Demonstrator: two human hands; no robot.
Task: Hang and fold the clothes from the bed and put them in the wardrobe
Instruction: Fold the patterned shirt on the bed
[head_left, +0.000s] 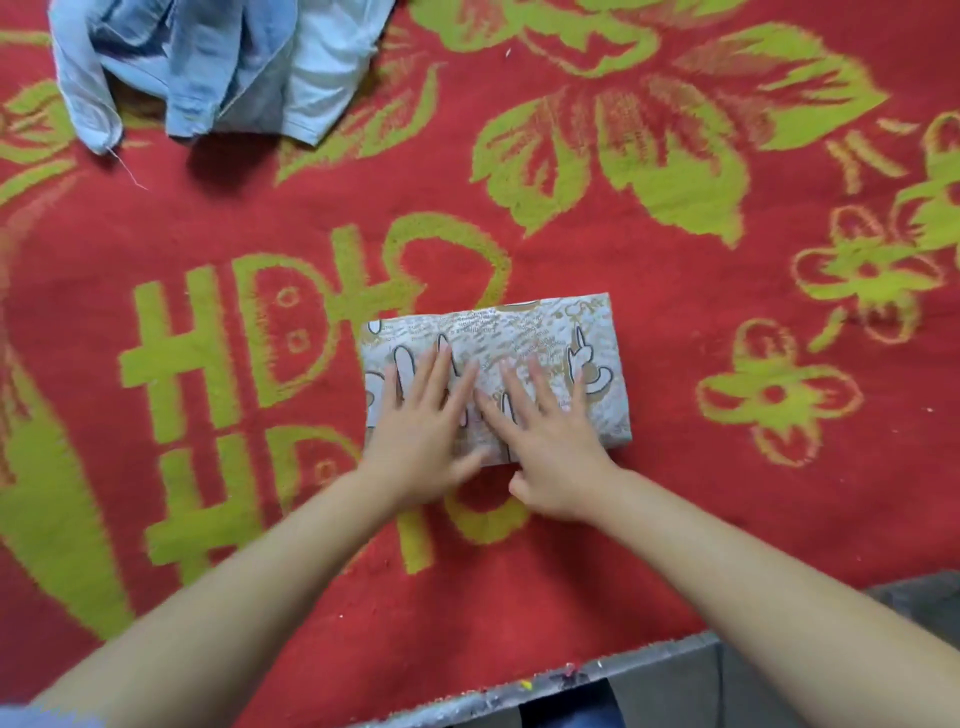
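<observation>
A folded garment (498, 374), pale grey with a printed pattern, lies as a neat rectangle on the bed (571, 545), just right of the centre of the view. The bed is covered in a red spread with yellow-green flowers and large characters. Both hands lie flat on the garment with fingers straight and spread, pressing down rather than gripping. The left hand (423, 439) covers the garment's 8 o'clock part, its fingertips pointing toward 12 o'clock and its thumb reaching along the near edge. The right hand (548, 444) covers the 6 o'clock part, just beside the left, its fingers aimed toward 11 o'clock and its thumb resting off the near edge on the spread. The two hands nearly touch at the middle of the garment. Bare forearms run in from 7 and 5 o'clock. At 11 o'clock of the view, well apart from the garment, sits a loose pile (208, 67) of light blue and white clothes, crumpled and unfolded. A grey edge (613, 675) shows at 5 o'clock, along the bottom of the view.
</observation>
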